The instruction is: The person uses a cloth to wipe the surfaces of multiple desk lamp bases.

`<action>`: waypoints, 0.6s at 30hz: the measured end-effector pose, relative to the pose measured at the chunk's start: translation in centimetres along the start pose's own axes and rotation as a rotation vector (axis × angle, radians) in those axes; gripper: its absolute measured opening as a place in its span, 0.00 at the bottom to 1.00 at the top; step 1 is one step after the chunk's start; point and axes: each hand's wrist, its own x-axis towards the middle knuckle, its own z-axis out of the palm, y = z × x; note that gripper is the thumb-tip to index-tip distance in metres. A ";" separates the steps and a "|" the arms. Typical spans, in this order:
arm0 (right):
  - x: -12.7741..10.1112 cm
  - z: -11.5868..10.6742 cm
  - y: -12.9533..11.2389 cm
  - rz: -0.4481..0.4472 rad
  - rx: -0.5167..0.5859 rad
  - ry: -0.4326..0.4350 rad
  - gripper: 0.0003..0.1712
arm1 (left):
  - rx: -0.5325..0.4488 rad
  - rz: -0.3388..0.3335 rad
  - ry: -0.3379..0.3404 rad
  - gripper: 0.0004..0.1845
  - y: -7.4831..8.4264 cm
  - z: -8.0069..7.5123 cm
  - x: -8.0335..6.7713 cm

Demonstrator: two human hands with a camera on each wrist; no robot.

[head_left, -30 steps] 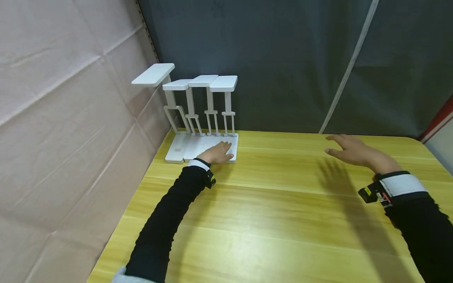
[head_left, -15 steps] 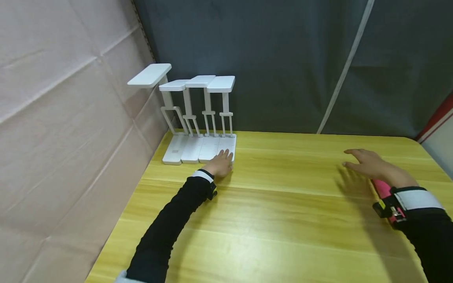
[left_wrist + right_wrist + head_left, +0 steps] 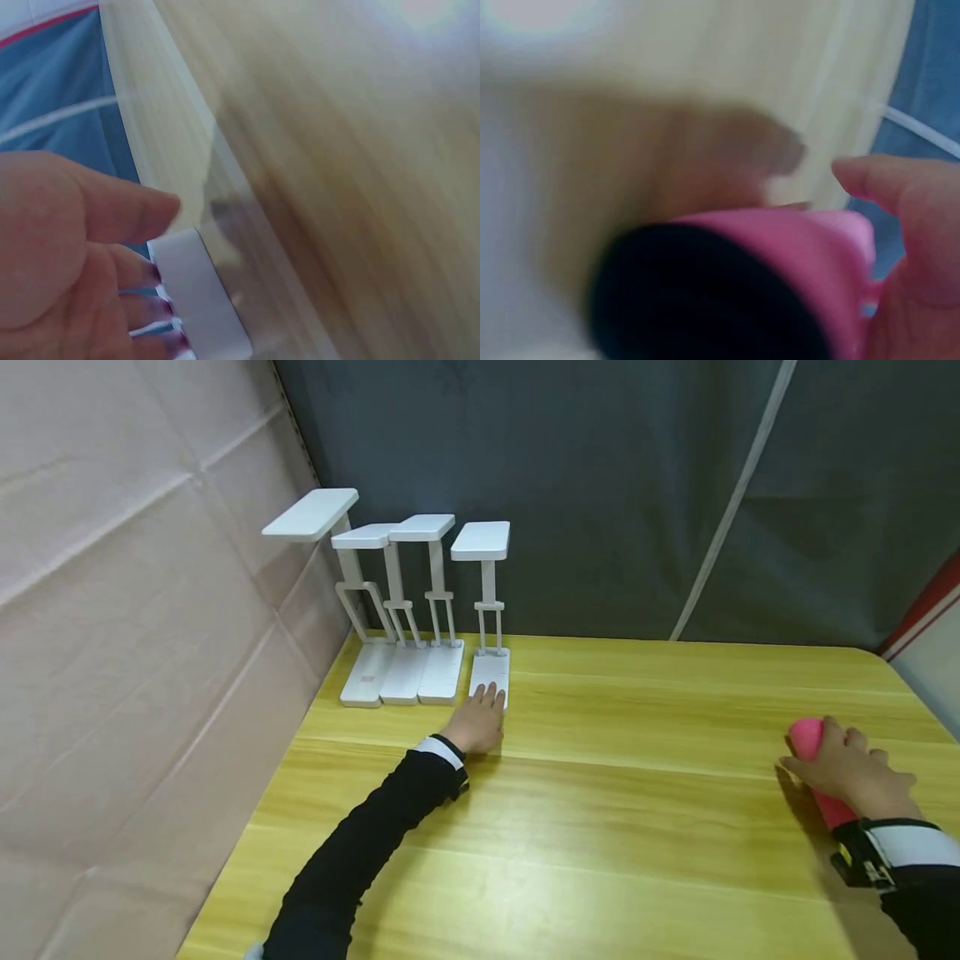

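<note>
Several white folding phone stands (image 3: 360, 672) stand upright in a row at the back left of the table. The rightmost stand (image 3: 490, 667) is apart from the others by a narrow gap. My left hand (image 3: 477, 724) rests its straight fingertips on the front of that stand's base, also seen as a white base edge (image 3: 201, 296) in the left wrist view. At the right, my right hand (image 3: 858, 774) lies over a long pink object (image 3: 807, 739) with a rounded tip. In the right wrist view the pink object (image 3: 802, 247) has a round black end, and my thumb is apart from it.
The wooden table (image 3: 600, 827) meets a dark curtain (image 3: 585, 502) at the back. A pale cloth wall (image 3: 150, 635) runs along the left side. A red and white panel (image 3: 926, 618) stands past the table's right corner.
The rightmost stand has slid right, away from the row, with my left hand at its base. My right hand has moved right and down over the pink object, earlier mostly hidden by the arm.
</note>
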 end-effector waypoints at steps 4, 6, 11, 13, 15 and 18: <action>-0.2 1.0 1.0 0.084 0.032 0.063 0.63 | 0.023 -0.002 -0.013 0.35 1.6 -0.2 -0.2; -0.2 1.7 1.8 0.086 0.039 0.109 0.60 | 0.043 0.001 -0.024 0.36 2.5 -0.2 -0.5; -0.1 2.9 3.4 0.137 0.063 0.132 0.61 | 0.111 0.016 -0.031 0.37 5.0 0.0 -1.7; -0.1 3.0 3.8 0.151 0.056 0.130 0.62 | 0.132 0.022 -0.014 0.37 5.9 0.1 -2.4; -0.3 3.1 4.1 0.127 0.037 0.143 0.62 | 0.151 0.033 0.004 0.37 6.7 0.3 -3.1; -0.4 3.0 4.1 0.090 0.008 0.196 0.56 | 0.166 0.064 0.029 0.36 7.8 0.6 -4.1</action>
